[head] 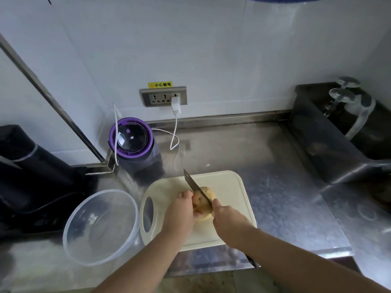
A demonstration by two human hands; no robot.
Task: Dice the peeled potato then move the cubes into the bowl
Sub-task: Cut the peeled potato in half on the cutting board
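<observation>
Peeled potato [208, 192], gripped by the left hand [179, 212], meets the knife [194, 186] clasped in the right hand [228, 218] beside it.

Dim, bluish light, soft glare on the steel counter [281, 187], wide-angle bending and darkening toward the edges.

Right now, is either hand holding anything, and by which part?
The right hand grips the knife by its handle; the left hand holds the potato by its left side on the cutting board.
</observation>
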